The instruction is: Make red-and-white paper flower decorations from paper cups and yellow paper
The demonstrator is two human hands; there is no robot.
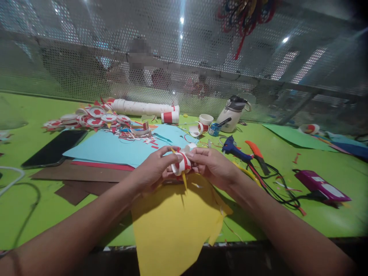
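Note:
Between my two hands, above a yellow paper sheet (169,222), is a small white and red paper ring (185,164) with pointed yellow spikes. My left hand (161,163) is closed round its left side, the thumb lying across it. With thumb and fingers pressed together, my right hand (205,159) grips its right edge. A white curved piece (190,147) shows at the top between the hands; I cannot tell whether it is joined to the ring. Some of the fingertips are hidden behind the ring.
Blue paper (97,147) with scraps lies behind my left hand, near a phone (54,147) and a pile of red-white paper pieces (96,115). Rightward are a blue glue gun (235,149), orange cutter (257,157), cables and a purple power strip (322,186). A bottle (231,115) stands behind.

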